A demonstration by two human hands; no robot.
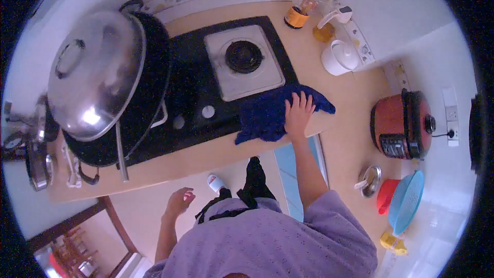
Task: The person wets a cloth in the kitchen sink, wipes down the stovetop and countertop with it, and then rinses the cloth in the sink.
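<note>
A dark blue cloth [265, 113] lies bunched over the front right corner of the black gas stove [193, 80] and onto the counter. My right hand [298, 116] rests flat on the cloth's right part, its fingers spread. Behind the cloth is a burner [244, 56] on a square metal plate. My left hand [180, 201] hangs in the air in front of the counter edge, fingers loosely curled with nothing visible in them.
A large wok with a domed steel lid [98, 74] covers the stove's left side, a metal handle sticking out frontward. Bottles [297, 16] and a white lidded jar [339, 57] stand at the back right. A red cooker [401, 123], steel bowl [370, 181] and blue colander [406, 203] line the right counter.
</note>
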